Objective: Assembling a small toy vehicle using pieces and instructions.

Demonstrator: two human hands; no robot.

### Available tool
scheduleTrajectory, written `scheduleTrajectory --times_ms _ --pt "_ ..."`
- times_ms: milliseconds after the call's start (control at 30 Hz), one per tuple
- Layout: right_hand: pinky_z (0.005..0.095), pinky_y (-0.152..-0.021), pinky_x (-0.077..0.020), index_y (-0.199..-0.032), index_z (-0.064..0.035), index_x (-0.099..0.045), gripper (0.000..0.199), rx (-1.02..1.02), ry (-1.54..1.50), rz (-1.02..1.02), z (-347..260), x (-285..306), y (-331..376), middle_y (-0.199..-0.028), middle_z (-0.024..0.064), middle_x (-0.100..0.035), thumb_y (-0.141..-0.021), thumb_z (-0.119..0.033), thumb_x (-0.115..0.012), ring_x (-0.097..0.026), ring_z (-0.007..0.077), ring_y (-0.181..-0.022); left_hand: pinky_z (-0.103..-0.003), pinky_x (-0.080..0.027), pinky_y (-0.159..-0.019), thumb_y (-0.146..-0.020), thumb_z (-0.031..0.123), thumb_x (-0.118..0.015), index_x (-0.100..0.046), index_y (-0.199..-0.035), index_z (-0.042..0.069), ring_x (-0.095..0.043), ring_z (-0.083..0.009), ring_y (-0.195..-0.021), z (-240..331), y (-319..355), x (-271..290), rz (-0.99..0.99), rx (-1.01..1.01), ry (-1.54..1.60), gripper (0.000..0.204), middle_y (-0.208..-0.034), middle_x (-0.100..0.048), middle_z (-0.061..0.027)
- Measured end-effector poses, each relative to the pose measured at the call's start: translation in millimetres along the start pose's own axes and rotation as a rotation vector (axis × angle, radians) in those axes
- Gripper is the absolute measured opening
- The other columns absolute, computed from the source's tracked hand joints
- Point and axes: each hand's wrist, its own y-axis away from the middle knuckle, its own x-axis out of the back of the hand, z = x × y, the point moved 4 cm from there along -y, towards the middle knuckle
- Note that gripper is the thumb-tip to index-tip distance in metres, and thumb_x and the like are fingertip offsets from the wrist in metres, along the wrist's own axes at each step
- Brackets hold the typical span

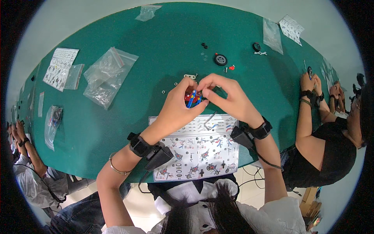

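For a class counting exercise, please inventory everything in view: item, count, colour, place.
Curved-edge tabletop: one, green, beneath everything
Small assembly: one, blue and red, between the hands
Printed paper sheets: at least three, white, near edge, left, upper right
Bent metal hex key: one, silver, on the nearest sheet
Clear plastic bags: at least five, colourless, left, top, upper right
Round wheels: at least two, black, beyond the hands
Flat spanner-shaped piece: one, pale, beside the farther wheel
Small loose parts: several, black, red, pale, beyond the hands
Co-workers: at least two, black or pale clothing, both sides
Strapped devices: two, black, on the wrists
Left hand: one, bare, around the assembly
Right hand: one, bare, fingertips at the assembly
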Motion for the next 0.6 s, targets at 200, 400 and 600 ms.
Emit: scheduleTrajectory --times_ms 200,400,600 --pt "0.0314 -0.08 -0.0508 -0.105 0.0018 -0.06 0.019 -0.015 -0.07 -0.086 4.8 0.1 1.5 -0.099 0.0091 -0.065 -0.09 -0.008 -0.063 -0.063 0.017 -0.087 -0.025 -0.044 -0.066 -0.075 0.015 -0.081 -0.051 -0.099 0.007 -0.052 -0.0072 -0.075 -5.7 -0.5 -1.8 -0.05 0.044 -0.011 0.04 -0.083 -0.059 -0.0022" --pt "0.0277 -0.081 -0.05 -0.107 -0.0009 -0.057 0.019 -0.186 -0.384 -0.1 22.9 -6.5 5.9 -0.099 0.0043 -0.063 -0.091 -0.008 -0.063 -0.06 0.0099 -0.089 -0.029 -0.044 -0.064 -0.067 0.019 -0.088 -0.048 -0.096 0.006 -0.049 -0.0125 -0.071 -0.9 -1.8 1.5 -0.032 0.035 0.006 0.051 -0.081 -0.053 -0.0044" --pt "0.0248 -0.08 -0.0485 -0.107 -0.0022 -0.056 0.018 -0.217 -0.449 -0.122 33.0 -8.4 6.1 -0.098 0.0022 -0.061 -0.091 -0.006 -0.062 -0.059 0.0081 -0.09 -0.026 -0.043 -0.066 -0.069 0.018 -0.087 -0.048 -0.093 0.007 -0.048 -0.0097 -0.074 -7.0 -1.9 -0.1 -0.05 0.092 0.079 0.047 -0.082 -0.051 -0.0009"
